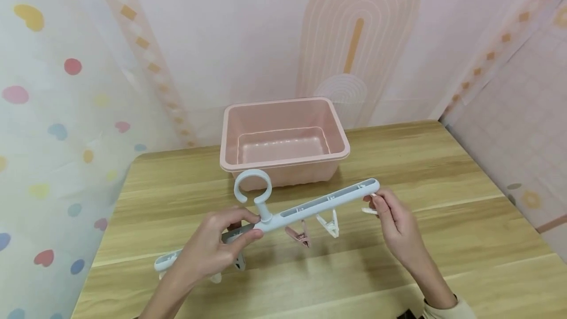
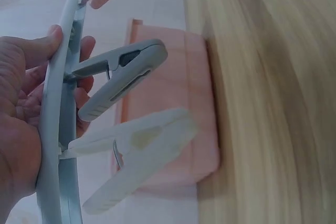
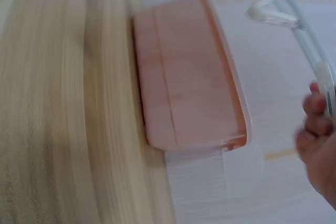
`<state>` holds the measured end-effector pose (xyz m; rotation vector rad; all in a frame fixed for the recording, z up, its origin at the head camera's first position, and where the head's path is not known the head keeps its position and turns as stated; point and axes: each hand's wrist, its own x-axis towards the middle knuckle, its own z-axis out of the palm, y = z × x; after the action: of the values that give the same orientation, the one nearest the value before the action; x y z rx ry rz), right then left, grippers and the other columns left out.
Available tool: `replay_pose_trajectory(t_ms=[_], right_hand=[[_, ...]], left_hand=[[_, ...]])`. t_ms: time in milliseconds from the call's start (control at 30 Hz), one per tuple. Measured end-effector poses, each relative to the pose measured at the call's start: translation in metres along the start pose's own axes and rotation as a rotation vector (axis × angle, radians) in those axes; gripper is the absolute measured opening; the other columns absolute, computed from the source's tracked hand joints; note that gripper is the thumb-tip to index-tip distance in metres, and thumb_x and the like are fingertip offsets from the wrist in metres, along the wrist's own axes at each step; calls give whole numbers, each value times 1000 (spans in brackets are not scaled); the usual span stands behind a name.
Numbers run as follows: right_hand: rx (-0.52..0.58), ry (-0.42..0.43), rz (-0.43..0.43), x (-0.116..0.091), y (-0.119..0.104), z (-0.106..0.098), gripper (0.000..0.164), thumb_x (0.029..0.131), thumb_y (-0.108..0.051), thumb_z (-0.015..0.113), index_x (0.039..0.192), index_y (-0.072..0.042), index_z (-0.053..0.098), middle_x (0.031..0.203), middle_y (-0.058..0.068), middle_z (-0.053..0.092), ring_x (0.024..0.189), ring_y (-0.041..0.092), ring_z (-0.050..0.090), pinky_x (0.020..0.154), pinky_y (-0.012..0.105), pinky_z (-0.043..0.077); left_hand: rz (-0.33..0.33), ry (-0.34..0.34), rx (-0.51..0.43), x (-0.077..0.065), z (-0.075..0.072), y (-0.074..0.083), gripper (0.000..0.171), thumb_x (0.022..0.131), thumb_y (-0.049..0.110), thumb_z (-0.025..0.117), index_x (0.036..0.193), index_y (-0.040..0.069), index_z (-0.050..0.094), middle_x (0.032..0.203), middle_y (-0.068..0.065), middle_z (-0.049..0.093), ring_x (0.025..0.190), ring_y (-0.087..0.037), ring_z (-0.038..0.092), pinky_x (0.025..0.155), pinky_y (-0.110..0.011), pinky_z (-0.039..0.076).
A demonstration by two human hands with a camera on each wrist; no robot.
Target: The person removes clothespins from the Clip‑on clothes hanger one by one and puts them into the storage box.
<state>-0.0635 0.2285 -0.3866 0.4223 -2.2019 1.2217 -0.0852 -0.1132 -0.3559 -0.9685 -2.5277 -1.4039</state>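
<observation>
Gripping hanger (image 1: 275,221) — left hand (image 1: 216,244), pinching 1 white clip (image 1: 369,210), partly hidden — right hand (image 1: 397,226)

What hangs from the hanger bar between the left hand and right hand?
A pink clip, then a white clip on the right hand's side; the head view shows both.

Lt-blue hanger (image 1: 276,221) w/ clips (image 2: 152,148), aslant abv tbl (image 1: 398,161).
</observation>
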Motion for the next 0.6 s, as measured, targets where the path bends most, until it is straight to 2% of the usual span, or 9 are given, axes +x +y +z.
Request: replay_pose_trajectory(t_ms=[67, 133, 233, 333, 467, 533, 600], right_hand=[[-187, 105, -160, 1, 6, 5, 21, 105, -8, 47, 101, 4, 64, 87, 6, 66, 75, 10, 56, 66, 19, 46], [-329, 211, -299, 2, 11, 11, 30, 107, -16, 47, 100, 9, 63, 84, 14, 63, 71, 18, 52, 66, 26, 43], [-469, 326, -410, 1, 16, 18, 39, 108, -23, 44, 98, 12, 60, 81, 16, 59, 67, 22, 45, 63, 30, 36], [-535, 397, -447, 2, 18, 20, 38, 108, -22, 45, 96, 11, 59, 80, 16, 56, 64, 23, 40, 63, 32, 30], [-585, 440, -450, 4, 17, 19, 36, 107, -21, 47, 95, 10, 58, 78, 17, 55, 63, 25, 36, 62, 33, 27], [-585, 433, -435, 4, 16, 19, 36, 107, -21, 47, 95, 11, 59, 78, 17, 56, 63, 25, 38, 62, 33, 29], [-552, 391, -370, 1, 14, 18, 37, 107, -23, 45, 97, 10, 59, 76, 15, 55, 63, 22, 39, 60, 30, 31]], left_hand=[[-7, -10, -4, 1, 0, 3, 10, 87, 12, 78, 94, 16, 73, 80, 10, 67, 67, 2, 49, 60, -19, 47], [-16, -20, -16, 1, 1, 5, 9, 87, 13, 78, 94, 17, 73, 77, 10, 64, 64, 3, 45, 55, -18, 43], [-33, -27, -35, 1, 1, 9, 8, 87, 13, 78, 93, 17, 73, 75, 10, 62, 61, 4, 41, 51, -18, 40], [-50, -27, -57, 1, 3, 12, 8, 87, 13, 78, 92, 17, 73, 71, 9, 60, 58, 5, 38, 49, -17, 38], [-108, -55, -107, 0, 5, 17, 4, 90, 17, 75, 93, 19, 74, 63, 9, 54, 54, 5, 35, 44, -18, 35], [-136, -64, -127, 0, 6, 18, 3, 90, 19, 75, 94, 19, 74, 63, 9, 55, 53, 5, 36, 43, -19, 35], [-150, -63, -132, 0, 6, 18, 3, 90, 18, 75, 93, 19, 74, 63, 10, 55, 53, 5, 37, 44, -19, 36]])
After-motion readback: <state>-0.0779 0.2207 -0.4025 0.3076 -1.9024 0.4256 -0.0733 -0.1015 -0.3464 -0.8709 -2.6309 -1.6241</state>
